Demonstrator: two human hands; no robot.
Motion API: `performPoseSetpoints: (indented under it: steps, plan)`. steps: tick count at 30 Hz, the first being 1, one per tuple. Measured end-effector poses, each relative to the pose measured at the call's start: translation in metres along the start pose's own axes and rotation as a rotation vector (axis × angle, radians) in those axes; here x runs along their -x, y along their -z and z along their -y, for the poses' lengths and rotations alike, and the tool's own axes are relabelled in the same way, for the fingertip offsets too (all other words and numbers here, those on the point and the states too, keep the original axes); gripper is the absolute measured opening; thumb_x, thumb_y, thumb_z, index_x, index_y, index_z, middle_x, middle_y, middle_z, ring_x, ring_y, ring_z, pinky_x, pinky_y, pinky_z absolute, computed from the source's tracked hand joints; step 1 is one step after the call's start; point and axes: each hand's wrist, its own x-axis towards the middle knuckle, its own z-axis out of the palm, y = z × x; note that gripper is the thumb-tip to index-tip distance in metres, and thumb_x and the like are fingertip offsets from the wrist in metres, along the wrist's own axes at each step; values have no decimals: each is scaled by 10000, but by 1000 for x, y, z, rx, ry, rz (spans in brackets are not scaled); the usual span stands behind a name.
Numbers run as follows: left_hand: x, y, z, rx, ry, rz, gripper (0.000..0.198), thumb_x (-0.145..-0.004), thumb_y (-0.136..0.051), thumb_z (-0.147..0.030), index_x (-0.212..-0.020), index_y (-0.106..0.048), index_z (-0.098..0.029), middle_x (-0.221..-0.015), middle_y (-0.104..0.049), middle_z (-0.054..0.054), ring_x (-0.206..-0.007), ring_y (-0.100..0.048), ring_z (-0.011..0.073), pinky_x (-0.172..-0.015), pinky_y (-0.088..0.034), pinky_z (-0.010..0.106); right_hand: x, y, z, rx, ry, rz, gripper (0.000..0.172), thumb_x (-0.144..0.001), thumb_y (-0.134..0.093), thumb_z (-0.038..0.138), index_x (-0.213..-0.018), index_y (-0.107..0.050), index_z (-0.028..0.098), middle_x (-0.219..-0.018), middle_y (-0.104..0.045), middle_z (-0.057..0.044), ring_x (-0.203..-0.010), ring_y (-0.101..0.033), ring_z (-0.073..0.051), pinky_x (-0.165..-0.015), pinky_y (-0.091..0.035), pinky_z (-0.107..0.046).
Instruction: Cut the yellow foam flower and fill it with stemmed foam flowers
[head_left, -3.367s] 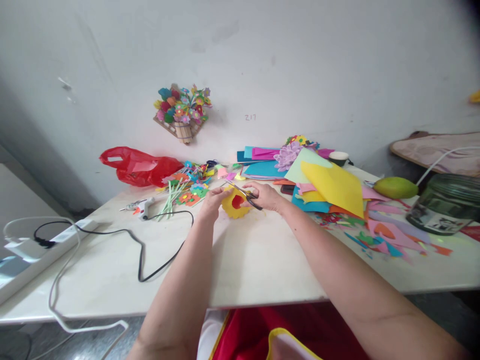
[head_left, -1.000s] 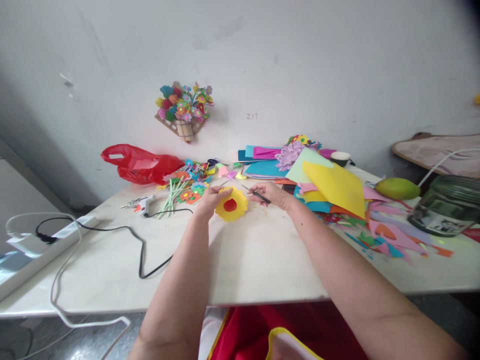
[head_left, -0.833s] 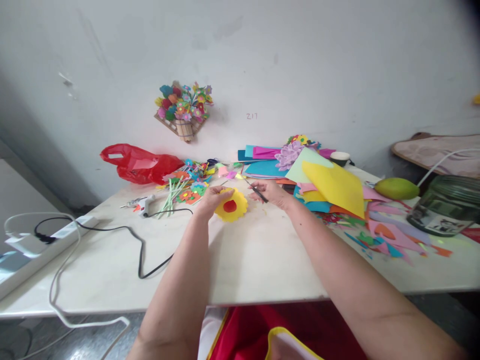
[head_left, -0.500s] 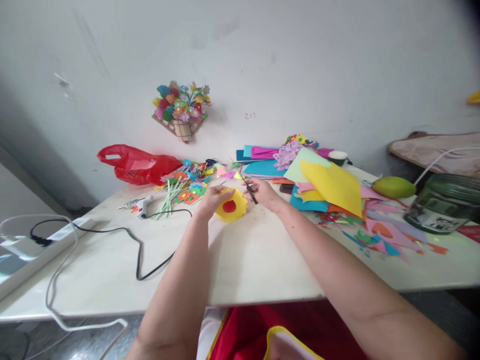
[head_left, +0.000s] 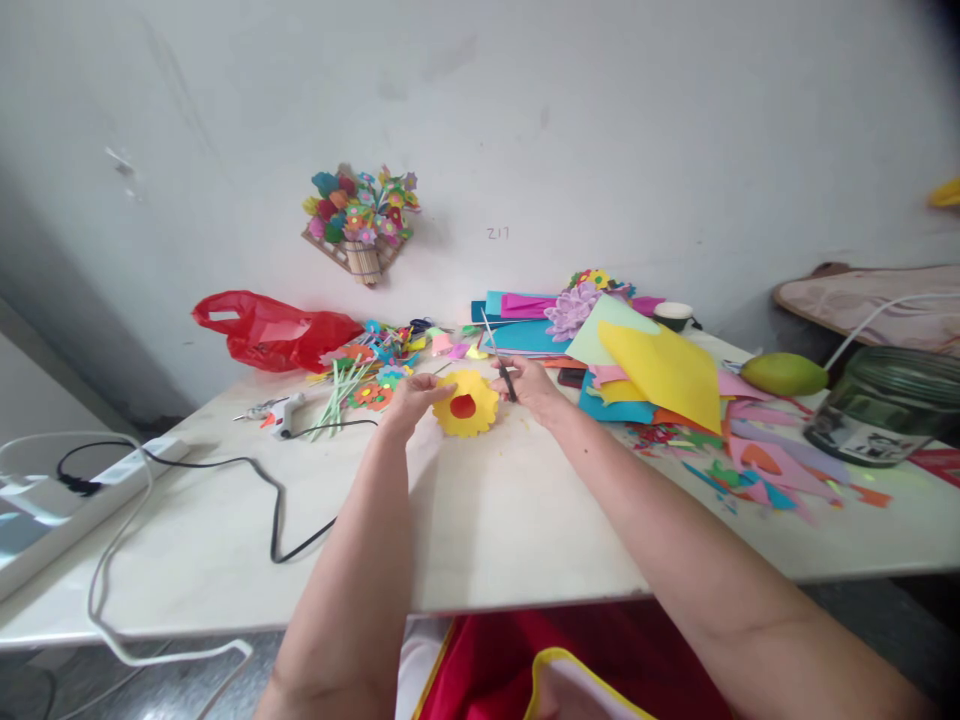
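A yellow flower with a scalloped edge (head_left: pixel 480 412) and a red round centre is pinched at its left side by my left hand (head_left: pixel 412 400). Just right of it, my right hand (head_left: pixel 527 385) is closed around dark-handled scissors (head_left: pixel 507 380), whose thin blades point up and away from me. The blades stand apart from the flower's edge. Both hands are above the white table (head_left: pixel 517 530).
On the left lie a white glue gun (head_left: pixel 285 413) with a black cord, a power strip (head_left: pixel 97 510) and a red plastic bag (head_left: pixel 277 330). Coloured foam sheets (head_left: pixel 660 370), scraps (head_left: pixel 780 470), a green fruit (head_left: pixel 784 373) and a glass jar (head_left: pixel 885 405) occupy the right.
The flower has turned in my left hand and now shows more of its face, with the left fingers farther off its centre. The scissors have swung more upright, away from the flower.
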Motion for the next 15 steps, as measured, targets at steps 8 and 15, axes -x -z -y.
performPoseSetpoints:
  steps: [8,15]
  plan:
    - [2,-1,-3,143,-33,-48,407,-457,-836,-453,-616,-611,-154,-537,-608,-5,-468,-538,113,-447,-379,222,8,-5,4,51,-63,159,329,-567,-667,141,-869,-543,177,-501,-524,83,-422,-465,-61,-452,-353,-188]
    - [4,0,-6,147,-20,-50,423,-460,-836,-452,-610,-588,-145,-537,-615,-2,-452,-549,112,-432,-403,211,4,15,3,159,-34,327,293,-672,-680,371,-826,-557,154,-554,-554,47,-434,-475,-55,-383,-297,-169]
